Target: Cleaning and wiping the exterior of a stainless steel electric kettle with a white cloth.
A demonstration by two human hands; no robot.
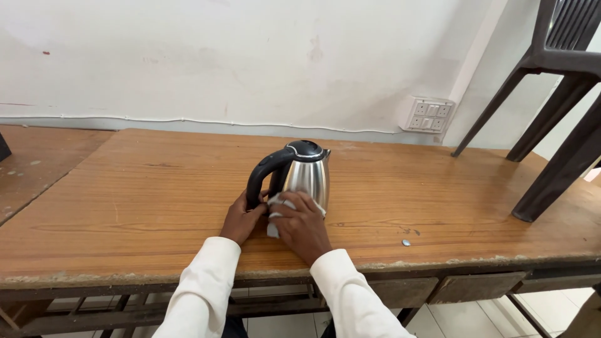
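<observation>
A stainless steel electric kettle [308, 178] with a black lid and black handle stands upright on the wooden table [144, 188]. My left hand [241, 219] grips the lower end of the black handle. My right hand [302, 224] presses a small white cloth [275, 216] against the kettle's lower side, near its base. Both arms wear white sleeves.
A dark plastic chair [557, 94] stands on the table at the right. A white switch and socket panel [429, 115] is on the wall behind. A small coin-like disc [406, 243] lies near the front edge. A second wooden table [37, 156] adjoins at the left.
</observation>
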